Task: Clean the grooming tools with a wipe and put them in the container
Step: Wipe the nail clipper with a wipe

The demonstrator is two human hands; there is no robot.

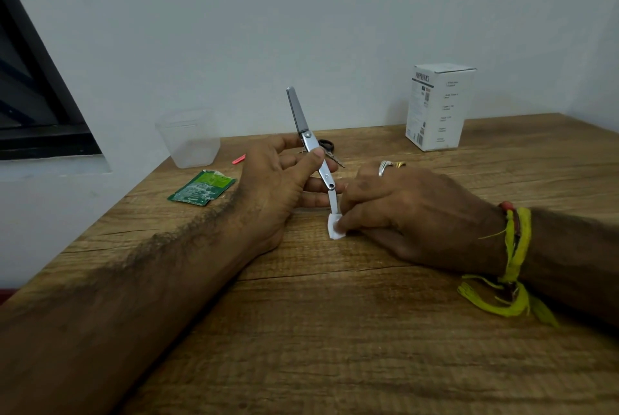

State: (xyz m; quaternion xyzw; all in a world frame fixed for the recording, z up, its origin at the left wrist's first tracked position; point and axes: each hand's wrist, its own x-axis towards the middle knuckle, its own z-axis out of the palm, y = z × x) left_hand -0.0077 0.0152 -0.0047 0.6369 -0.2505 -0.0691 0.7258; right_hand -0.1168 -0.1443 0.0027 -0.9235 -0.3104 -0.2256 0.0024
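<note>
My left hand (284, 180) holds a silver folding grooming tool (306, 133) between thumb and fingers, its grey handle pointing up and its thin blade slanting down to the right. My right hand (395, 213) pinches a small white wipe (335, 227) around the tip of that blade, just above the wooden table (335, 331). A clear plastic container (189, 138) stands at the back left by the wall. Small black-handled scissors (328, 146) lie behind my left hand, mostly hidden.
A torn green wipe sachet (201, 188) lies left of my left hand. A small red piece (238, 159) lies near the container. A white cardboard box (437, 106) stands at the back right. The table's left edge runs along a wall with a dark window frame (33, 96).
</note>
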